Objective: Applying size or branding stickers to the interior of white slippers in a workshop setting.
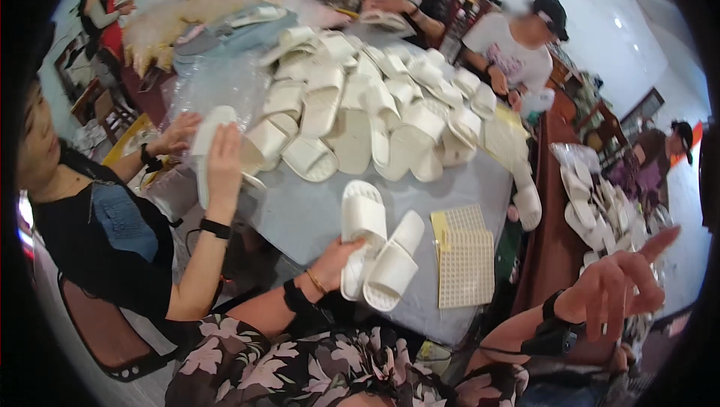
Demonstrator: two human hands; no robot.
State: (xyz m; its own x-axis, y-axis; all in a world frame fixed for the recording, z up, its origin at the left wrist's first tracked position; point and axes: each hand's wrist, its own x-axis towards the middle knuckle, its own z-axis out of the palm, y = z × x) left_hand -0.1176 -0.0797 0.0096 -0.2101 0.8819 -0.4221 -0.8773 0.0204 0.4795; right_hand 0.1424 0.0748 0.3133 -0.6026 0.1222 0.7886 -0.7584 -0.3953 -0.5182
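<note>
A large, loose heap of cream-white, wide-banded plastic slippers [352,133] covers the far part of a smooth grey-blue table [300,231]. On the near side of this heap, the person's left hand [335,263] is closed on the left edge of a cream-white open-toed slipper with a broad plain band [365,216], thumb on top. Its long axis runs roughly toward the heap and away from it. A matching cream-white slipper, slanted with its upper end to the right [391,268], overlaps it on the right; whether the same fingers grip both cannot be told.

The right hand [615,287] is raised well to the right of the heap, fingers spread wide, index finger stretched outward, nothing showing in it. From there the pair lies far to the left, so the left hand is plainly nearer. Between the pair and the right hand, near the heap's right front, lie pale yellow sheets printed with small square grids [465,268]. Beyond, to the heap's right, is a second pile of cream-white slippers [600,216]. At the heap's left, a co-worker's hands [223,160] handle another pale slipper [203,148].
</note>
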